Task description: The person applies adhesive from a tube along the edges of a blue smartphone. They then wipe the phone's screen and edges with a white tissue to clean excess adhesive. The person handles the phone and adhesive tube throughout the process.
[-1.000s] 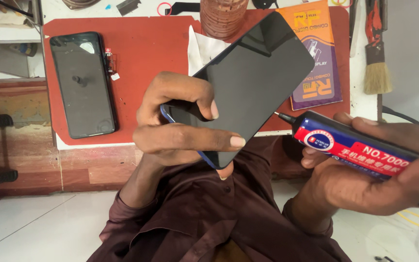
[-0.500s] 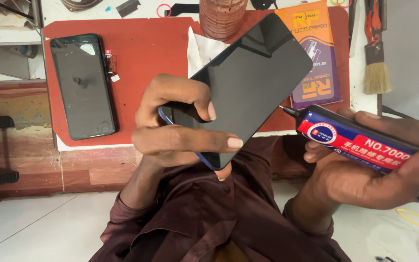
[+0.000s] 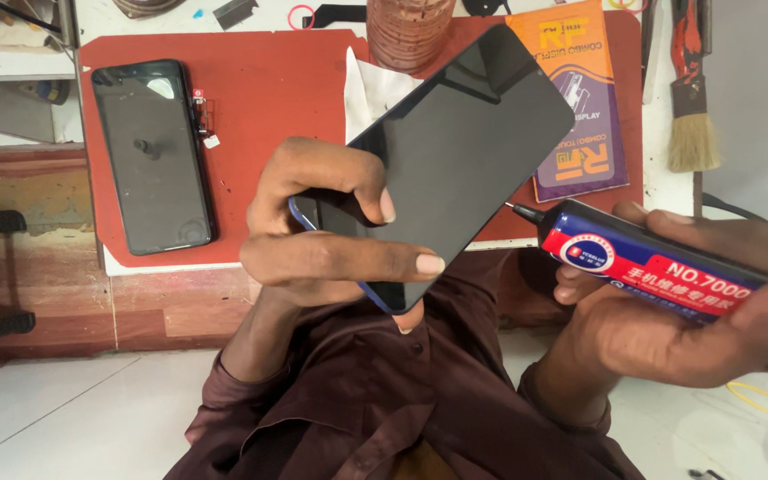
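- Since a second ago, the glue tube (image 3: 660, 267) is sitting slightly higher and nearer the phone's edge; the phone (image 3: 455, 160) is holding almost the same tilt.
- The left hand (image 3: 331, 240) is clenching its grip around the phone's lower end, dark screen facing up, above the lap.
- The right hand (image 3: 677, 311) is grasping the blue-and-red tube, black nozzle pointing at the phone.
- A second phone (image 3: 153, 156) is lying on the red mat (image 3: 268, 98) on the worktop, well apart, with a brush (image 3: 692, 133) at the right.
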